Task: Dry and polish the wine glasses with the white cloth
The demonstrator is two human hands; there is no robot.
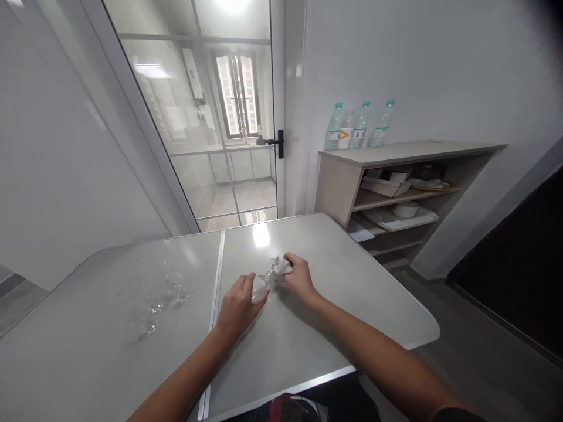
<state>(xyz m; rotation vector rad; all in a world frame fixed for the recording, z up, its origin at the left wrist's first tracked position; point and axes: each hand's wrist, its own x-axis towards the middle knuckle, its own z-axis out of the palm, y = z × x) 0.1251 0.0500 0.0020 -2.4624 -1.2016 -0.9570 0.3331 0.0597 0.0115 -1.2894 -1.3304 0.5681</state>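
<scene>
Dark clothing (347, 401): bottom centre, nearest the camera.
Glossy pale-grey tabletop (88, 375): at left, bearing clear shiny glassware (155, 308), outlines faint.
Left hand (240, 300): curled round the bowl of a clear stemmed glass (259, 288), mid-frame.
Right hand (299, 278): pinching a crumpled white wipe (282, 267) against the stem end.
Stem care: probably best to rub lightly, bowl cradled, no twisting.

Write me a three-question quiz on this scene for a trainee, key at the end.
1. Which hand holds the white wad?
2. How many green-capped bottles stand on the shelf unit? A) two B) three C) five
3. True or false: the loose clear items lie to the left of the metal strip across the table.

Key: 1. The right hand. 2. B. 3. True.
</scene>
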